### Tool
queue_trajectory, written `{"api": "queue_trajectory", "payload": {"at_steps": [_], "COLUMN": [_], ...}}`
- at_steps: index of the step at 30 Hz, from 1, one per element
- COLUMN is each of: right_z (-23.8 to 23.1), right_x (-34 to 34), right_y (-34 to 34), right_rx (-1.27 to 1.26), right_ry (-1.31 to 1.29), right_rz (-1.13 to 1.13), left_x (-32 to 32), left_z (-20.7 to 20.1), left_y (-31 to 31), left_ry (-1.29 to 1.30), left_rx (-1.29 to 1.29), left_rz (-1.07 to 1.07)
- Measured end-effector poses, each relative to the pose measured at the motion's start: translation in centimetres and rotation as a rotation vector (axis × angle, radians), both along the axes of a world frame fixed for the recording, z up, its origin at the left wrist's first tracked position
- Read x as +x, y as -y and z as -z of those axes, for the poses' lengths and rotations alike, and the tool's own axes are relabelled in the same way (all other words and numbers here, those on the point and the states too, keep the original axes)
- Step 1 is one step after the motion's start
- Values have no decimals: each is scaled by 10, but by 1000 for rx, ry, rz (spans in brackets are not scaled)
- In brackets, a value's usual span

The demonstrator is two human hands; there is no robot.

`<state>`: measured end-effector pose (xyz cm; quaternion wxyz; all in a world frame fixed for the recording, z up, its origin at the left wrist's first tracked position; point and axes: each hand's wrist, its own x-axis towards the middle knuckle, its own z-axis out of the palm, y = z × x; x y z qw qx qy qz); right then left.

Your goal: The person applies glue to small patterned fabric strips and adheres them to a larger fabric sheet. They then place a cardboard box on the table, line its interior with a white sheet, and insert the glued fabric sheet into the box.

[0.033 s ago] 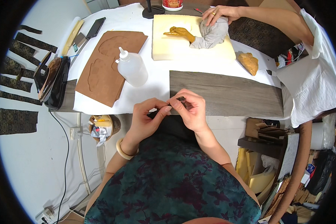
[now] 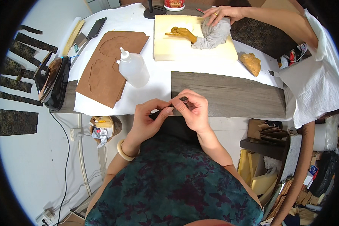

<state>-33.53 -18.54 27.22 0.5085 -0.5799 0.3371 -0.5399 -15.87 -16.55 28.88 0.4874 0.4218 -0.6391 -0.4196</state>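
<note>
Left hand (image 2: 147,117) at eight o'clock, right hand (image 2: 194,113) at four, both pinching a dark scrap (image 2: 183,99), prob folding, next bit needs finesse.

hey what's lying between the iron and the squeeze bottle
In the head view, the brown sheets lie between the iron and the squeeze bottle, with some white paper showing on the iron's side.

Left hand (image 2: 148,118) and right hand (image 2: 195,113) are pinching close together, their tips nearly meeting.
Thumbs (image 2: 162,116) are pressing toward bent fingers (image 2: 193,99), while the left forearm (image 2: 118,163) and right forearm (image 2: 213,147) are slanting inward from either side.
</note>
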Motion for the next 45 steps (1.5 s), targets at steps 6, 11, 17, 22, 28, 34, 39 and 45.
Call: {"api": "queue_trajectory", "payload": {"at_steps": [6,11,17,22,28,34,39,45], "right_z": [-4,-1,1,19,18,25,28,26], "right_x": [0,-7,-14,-16,-15,-13,-7,0], "right_y": [-1,7,14,20,21,18,15,16], "right_rx": [6,54,167,223,315,273,291,242], "right_ry": [-3,-34,8,84,92,79,33,41], "right_rz": [-4,-23,12,16,40,103,74,155], "left_x": [1,-2,-6,-4,2,-3,-4,-12], "left_z": [6,9,19,24,32,26,39,37], "left_y": [1,3,6,8,12,12,10,7], "left_ry": [23,28,-149,-323,-405,-474,-386,-242], "left_rx": [-28,37,341,410,505,611,477,372], "left_rz": [-3,-11,36,92,132,100,57,-23]}}
